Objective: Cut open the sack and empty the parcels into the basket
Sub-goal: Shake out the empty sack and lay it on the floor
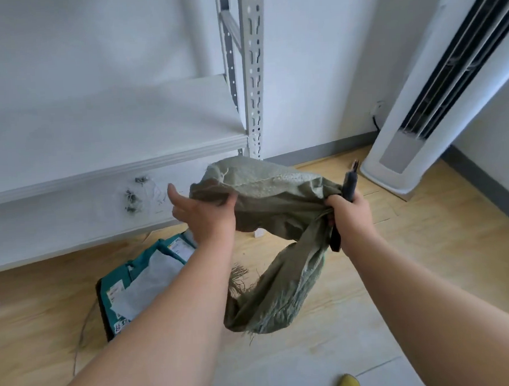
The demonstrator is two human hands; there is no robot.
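Seen from the head camera, a person holds a limp green woven sack [272, 209] in the air above a wooden floor [398, 259], both bare arms stretched forward. The left hand [202, 208] pinches the sack's upper fold between thumb and fingers, the forefinger pointing up and away from the cloth. The right hand [350, 214] has its grip curled tight around a gathered bunch of the sack together with a dark-handled cutting tool [350, 185], whose tip points upward; its blade is too blurred to make out. The sack sags between the two hands and hangs down in a loop, with a frayed edge [240, 279] trailing loose threads. Below the left forearm, on the floor, stands a teal basket [116, 284] holding pale grey parcels [152, 282] with printed labels; the forearm hides part of it. Behind it rises a white metal shelf unit [122, 167] with a slotted upright [253, 75] against a white wall. A white tower air conditioner [437, 94] stands at right. Yellow shoe tips [350, 385] show at the bottom edge.
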